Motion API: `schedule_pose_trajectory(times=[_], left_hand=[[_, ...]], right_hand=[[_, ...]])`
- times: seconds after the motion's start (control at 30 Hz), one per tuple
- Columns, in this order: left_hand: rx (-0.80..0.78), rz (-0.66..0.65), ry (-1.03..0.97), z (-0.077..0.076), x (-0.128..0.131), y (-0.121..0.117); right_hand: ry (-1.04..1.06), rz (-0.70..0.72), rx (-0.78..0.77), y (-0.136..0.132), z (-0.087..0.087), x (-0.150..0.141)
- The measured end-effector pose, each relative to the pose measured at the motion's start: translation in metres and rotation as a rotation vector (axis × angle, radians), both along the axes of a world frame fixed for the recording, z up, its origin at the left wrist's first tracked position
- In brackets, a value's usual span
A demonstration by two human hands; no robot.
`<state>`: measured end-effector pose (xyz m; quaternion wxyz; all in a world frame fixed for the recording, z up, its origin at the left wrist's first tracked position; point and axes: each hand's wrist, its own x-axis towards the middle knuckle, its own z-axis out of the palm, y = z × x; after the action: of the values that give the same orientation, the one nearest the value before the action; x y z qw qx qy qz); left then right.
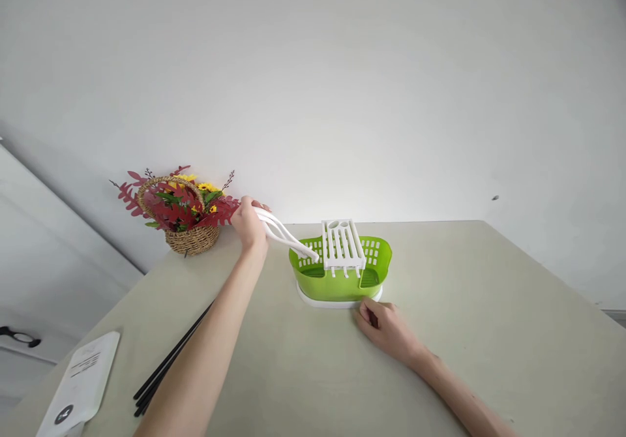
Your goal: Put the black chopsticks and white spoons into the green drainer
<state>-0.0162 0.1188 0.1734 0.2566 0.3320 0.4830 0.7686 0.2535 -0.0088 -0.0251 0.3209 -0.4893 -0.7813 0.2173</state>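
Observation:
A green slotted cutlery basket [376,254] stands on a white base tray [323,301] in the middle of the table, with a white slotted divider [342,241] set across its top. My left hand [249,223] is closed round the handles of white plastic utensils [286,236], whose far ends reach into the basket's left side. My right hand [386,325] rests on the table, fingers curled, touching the tray's front right edge.
A wicker basket of red and yellow artificial flowers [183,212] sits at the table's back left by the wall. Several black sticks [169,362] lie near the left front edge. A white packet [81,381] lies at the front left corner.

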Motion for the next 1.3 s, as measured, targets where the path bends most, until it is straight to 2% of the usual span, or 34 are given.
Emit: schedule_pose_trajectory(times=[0.1,0.27,0.4,0.6,0.77,0.9,1.03,1.3], left_hand=[[-0.093,-0.043,-0.102,-0.007,-0.014,0.0],[-0.24,-0.114,-0.001,-0.029,-0.044,-0.012],[-0.46,-0.215,0.205,-0.046,-0.073,-0.029],[-0.808,-0.422,0.676,-0.064,-0.104,-0.057],[-0.934,-0.436,1.063,-0.073,-0.107,-0.067],[-0.997,-0.404,1.279,-0.077,-0.103,-0.073],[-1.046,-0.395,1.394,-0.081,-0.099,-0.08],[-1.09,-0.352,1.495,-0.093,-0.098,-0.085]], right_hand=[[-0.002,0.003,-0.012,0.0,-0.001,0.0],[-0.008,-0.004,-0.022,0.001,-0.004,0.001],[-0.002,0.013,-0.02,0.001,-0.005,0.002],[-0.013,-0.002,-0.034,0.0,-0.007,0.003],[-0.001,0.007,-0.068,-0.001,-0.008,0.004],[-0.006,0.0,-0.088,-0.002,-0.007,0.004],[-0.002,-0.005,-0.076,-0.002,-0.007,0.004],[-0.012,-0.01,-0.067,-0.003,-0.004,0.004]])
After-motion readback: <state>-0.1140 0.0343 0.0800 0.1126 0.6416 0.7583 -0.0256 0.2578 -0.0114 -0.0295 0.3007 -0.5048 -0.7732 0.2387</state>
